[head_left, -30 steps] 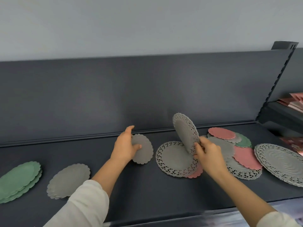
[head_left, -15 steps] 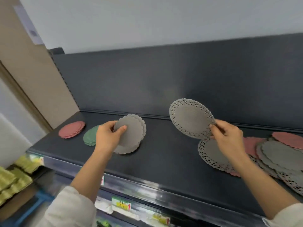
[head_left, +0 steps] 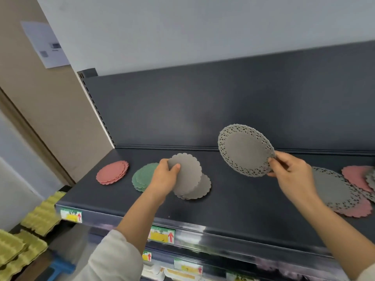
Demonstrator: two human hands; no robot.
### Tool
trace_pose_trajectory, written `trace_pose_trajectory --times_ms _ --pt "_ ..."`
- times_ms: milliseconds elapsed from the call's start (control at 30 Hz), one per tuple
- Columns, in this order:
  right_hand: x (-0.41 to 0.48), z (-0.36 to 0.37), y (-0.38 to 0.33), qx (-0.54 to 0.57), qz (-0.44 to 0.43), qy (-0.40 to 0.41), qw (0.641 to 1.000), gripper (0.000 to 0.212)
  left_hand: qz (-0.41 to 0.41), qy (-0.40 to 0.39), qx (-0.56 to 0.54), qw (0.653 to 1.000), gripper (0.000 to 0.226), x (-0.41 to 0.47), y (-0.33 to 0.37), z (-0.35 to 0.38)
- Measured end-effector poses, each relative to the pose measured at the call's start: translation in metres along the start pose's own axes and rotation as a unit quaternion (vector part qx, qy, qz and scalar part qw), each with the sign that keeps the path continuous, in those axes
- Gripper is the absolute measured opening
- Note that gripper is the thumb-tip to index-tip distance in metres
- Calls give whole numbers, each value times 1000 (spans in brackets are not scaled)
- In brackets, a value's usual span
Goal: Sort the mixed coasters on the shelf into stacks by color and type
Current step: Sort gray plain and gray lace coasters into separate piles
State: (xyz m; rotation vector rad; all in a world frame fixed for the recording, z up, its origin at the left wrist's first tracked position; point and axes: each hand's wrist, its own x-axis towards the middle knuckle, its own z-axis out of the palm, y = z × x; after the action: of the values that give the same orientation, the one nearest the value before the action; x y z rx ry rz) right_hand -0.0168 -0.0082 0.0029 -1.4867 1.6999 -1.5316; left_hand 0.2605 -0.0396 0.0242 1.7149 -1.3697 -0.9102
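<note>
Both hands: have travelled from the mixed pile toward the shelf's left half over the past second, each carrying a coaster.
Left hand: thumb on top and fingers beneath, gripping a scalloped grey coaster over the grey scalloped stack. Whether it touches the stack yet cannot be told.
Right hand: pinches a lace-edged grey coaster by its right rim and holds it tilted in the air above mid-shelf, clear of everything.
Sorted stacks: a pink stack lies near the shelf's left end, with a green stack just beside it and partly hidden by the left hand.
Mixed pile: lace grey and pink coasters overlap at the right edge, unsorted.
Step in hand: adding the scalloped grey piece to its matching stack.
Next move: probably squaring that coaster on the slightly fanned stack and letting go. No lace-edged stack is in view on this half, so the lace piece likely needs its own bare spot near the back edge.
</note>
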Motion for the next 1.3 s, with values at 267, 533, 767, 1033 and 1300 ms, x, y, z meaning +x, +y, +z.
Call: trace_pose_trajectory --times_ms 267,533,767,1033,1300 --pt "-27 43 -17 -6 8 64 998 27 2 -161 9 987 34 41 -19 4" --pt "-52 38 -32 -59 5 98 993 48 175 -140 219 950 49 61 -44 21" --pt "-64 40 -35 -225 -132 109 959 28 -66 -339 -261 902 59 21 4 19" --pt "-66 27 -9 -368 -138 -25 919 48 -40 -299 -346 888 25 19 10 30" --pt "-34 -48 34 -504 215 -86 832 47 -14 -279 -331 902 29 17 10 40"
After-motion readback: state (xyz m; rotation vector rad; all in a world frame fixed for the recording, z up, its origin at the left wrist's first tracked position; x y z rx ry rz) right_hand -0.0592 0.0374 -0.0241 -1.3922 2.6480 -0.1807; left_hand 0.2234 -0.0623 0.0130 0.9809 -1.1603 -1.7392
